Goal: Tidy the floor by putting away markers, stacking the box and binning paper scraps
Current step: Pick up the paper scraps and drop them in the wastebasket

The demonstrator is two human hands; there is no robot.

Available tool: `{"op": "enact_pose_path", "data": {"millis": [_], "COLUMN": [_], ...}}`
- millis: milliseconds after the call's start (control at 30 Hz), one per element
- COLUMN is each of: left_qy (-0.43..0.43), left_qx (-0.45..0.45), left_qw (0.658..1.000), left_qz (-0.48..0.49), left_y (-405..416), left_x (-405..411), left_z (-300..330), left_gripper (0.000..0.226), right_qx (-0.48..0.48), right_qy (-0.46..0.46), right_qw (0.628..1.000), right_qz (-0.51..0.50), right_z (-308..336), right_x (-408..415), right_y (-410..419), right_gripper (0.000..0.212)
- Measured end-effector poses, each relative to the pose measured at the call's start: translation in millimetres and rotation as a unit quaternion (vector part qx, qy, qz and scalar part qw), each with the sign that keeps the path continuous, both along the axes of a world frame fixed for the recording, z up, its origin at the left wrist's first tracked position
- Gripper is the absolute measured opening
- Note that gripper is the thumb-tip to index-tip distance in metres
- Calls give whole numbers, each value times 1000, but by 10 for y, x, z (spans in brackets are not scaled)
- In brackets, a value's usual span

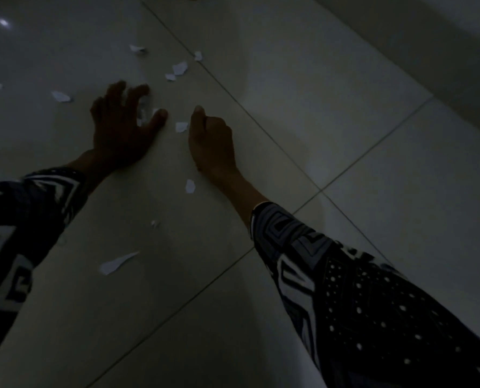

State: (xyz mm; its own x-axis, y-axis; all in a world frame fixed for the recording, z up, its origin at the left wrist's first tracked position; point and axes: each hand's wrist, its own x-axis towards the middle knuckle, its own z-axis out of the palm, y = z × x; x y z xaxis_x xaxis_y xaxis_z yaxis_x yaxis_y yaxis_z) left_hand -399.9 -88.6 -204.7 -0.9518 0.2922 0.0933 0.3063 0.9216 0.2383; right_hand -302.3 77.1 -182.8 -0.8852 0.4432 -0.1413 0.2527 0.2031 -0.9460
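Note:
White paper scraps lie scattered over the dim tiled floor (289, 107). My left hand (121, 127) is on the floor with its fingers curled, claw-like, round a small bunch of crumpled scraps (145, 110) between fingers and thumb. My right hand (211, 141) rests beside it as a fist with the thumb laid forward; nothing shows inside it. One scrap (181, 126) lies just left of the right thumb. Others lie farther out (179, 68) and nearer me (190, 186), including a long one (115, 264). No markers or box are in view.
A pale wall or skirting (443, 37) runs along the upper right. More scraps lie at the left (61, 96). Dark grout lines cross the tiles. Both patterned sleeves fill the lower corners.

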Motion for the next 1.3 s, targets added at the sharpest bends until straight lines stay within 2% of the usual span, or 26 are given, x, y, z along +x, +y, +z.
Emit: {"op": "enact_pose_path", "data": {"millis": [167,333,433,533,600,667,800,967,1100,1200,1300], "left_qy": [17,19,10,46,73,62,-14,-69,-29,34,42], "left_qx": [14,29,50,52,34,-5,-61,24,60,48,47], "left_qw": [1000,999,997,995,993,994,997,997,997,992,989], "left_qz": [15,41,63,75,87,86,41,13,-31,-114,-131], "left_y": [-23,32,23,12,17,3,-40,23,130,246,463], "left_x": [38,175,350,669,867,993,1145,1307,1407,1446,1385], "left_z": [-21,-31,-17,-32,-38,-9,99,272,492,699,885], "left_gripper": [43,27,24,27,29,31,36,40,37,29,27], "right_qx": [31,17,19,25,32,48,65,67,85,115,126], "right_qy": [27,16,14,4,-7,-8,-31,-63,-72,-71,-64], "right_qw": [999,1000,1000,1000,999,998,994,987,986,985,986], "right_qz": [-1,10,14,16,25,39,85,135,125,109,85], "right_z": [-29,-34,-36,-18,-10,-4,43,117,151,167,244], "right_x": [31,61,115,175,234,316,492,603,704,758,798], "right_y": [-45,-65,-104,-143,-171,-208,-236,-120,111,361,614], "right_gripper": [59,59,60,59,60,59,59,66,66,65,64]}}
